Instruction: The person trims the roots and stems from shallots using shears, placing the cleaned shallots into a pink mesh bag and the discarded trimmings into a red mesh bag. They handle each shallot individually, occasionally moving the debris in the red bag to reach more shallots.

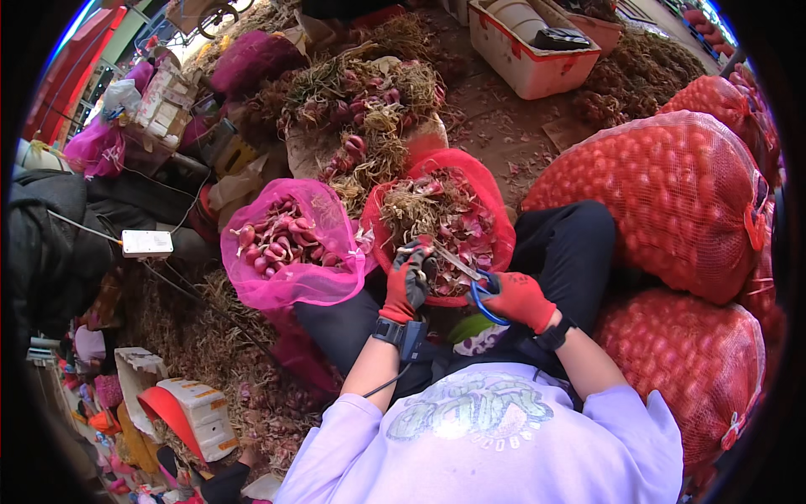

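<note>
My right hand [522, 301], in a red glove, is closed round the blue handles of a pair of scissors [462, 265]. Their blades point up and left to the fingertips of my left hand [406, 284]. That hand wears a red and dark grey glove and pinches a small reddish shallot [426, 241], partly hidden by the fingers. Both hands are over a red mesh-lined container [497, 202] of dry stalks and papery skins [445, 210]. To its left, a pink mesh-lined container [342, 284] holds trimmed shallots [285, 239].
Untrimmed shallots with dry tops [369, 97] are heaped ahead. Full red mesh sacks [651, 197] stand close on my right. A white foam box [533, 63] sits far ahead. On the left are a person in dark clothes [59, 244] and a white power strip [147, 244] with cords.
</note>
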Tool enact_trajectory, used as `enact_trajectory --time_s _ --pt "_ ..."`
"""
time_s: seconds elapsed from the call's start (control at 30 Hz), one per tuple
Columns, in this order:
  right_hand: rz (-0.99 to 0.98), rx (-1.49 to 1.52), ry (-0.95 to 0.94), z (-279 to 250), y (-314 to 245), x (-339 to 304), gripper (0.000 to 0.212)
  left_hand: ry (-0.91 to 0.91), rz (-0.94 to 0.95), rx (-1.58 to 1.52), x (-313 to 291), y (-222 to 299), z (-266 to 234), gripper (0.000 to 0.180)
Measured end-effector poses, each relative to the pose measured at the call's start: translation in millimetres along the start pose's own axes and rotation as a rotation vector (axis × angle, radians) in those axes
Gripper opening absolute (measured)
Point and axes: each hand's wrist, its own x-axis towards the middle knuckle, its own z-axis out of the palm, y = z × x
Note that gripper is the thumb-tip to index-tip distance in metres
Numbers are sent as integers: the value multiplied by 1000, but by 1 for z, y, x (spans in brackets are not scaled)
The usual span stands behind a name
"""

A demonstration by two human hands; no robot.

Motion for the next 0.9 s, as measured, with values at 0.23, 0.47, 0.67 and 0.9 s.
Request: enact_trajectory --time_s 0.23,0.47,0.67,0.9 --pt "12 31 11 -2 -1 -6 73 51 -162 -403 4 4 -6 18" --pt "-4 -209 -9 25 -20 10 67 -31 -23 -149 -5 -6 -5 17" --pt "27 -230 11 26 -24 11 57 -83 62 69 0 -13 -20 19" --pt "-16 -208 11 33 -10 14 42 15 -17 36 -6 -4 -4 16"
